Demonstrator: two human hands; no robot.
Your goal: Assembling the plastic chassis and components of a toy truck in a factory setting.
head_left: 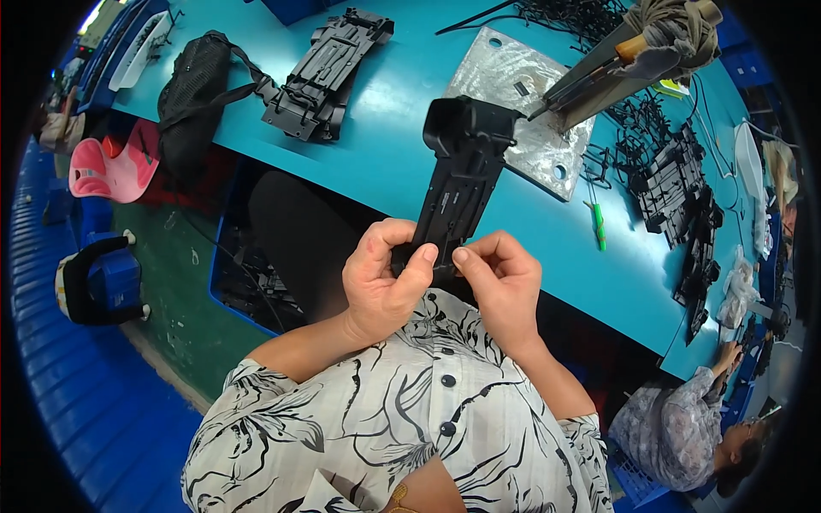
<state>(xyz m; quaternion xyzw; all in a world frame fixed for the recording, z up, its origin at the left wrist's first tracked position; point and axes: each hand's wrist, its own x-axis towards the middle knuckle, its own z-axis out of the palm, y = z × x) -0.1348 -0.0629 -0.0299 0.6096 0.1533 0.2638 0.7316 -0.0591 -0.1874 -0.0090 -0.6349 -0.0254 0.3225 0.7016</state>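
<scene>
A long black plastic chassis [462, 188], like the underside of a toy car, is held up in front of my body, its broad arched end pointing away. My left hand [385, 274] grips the near end from the left, thumb lying over the face. My right hand [500, 286] is closed in a pinch at the near right corner, thumb against the index finger. Whether a small piece sits between those fingertips is hidden. Beyond the chassis, a metal plate [547, 162] lies on the turquoise table [385, 171] under an upright fixture with a cloth-wrapped handle [667, 43].
Another black chassis [325, 77] lies far left beside a black mesh bag [195, 90]. Several black parts [671, 192] and a green pen [599, 227] lie at right. A blue crate [248, 286] stands below the table, left of a pink seat [120, 167]. Another person [676, 427] sits at lower right.
</scene>
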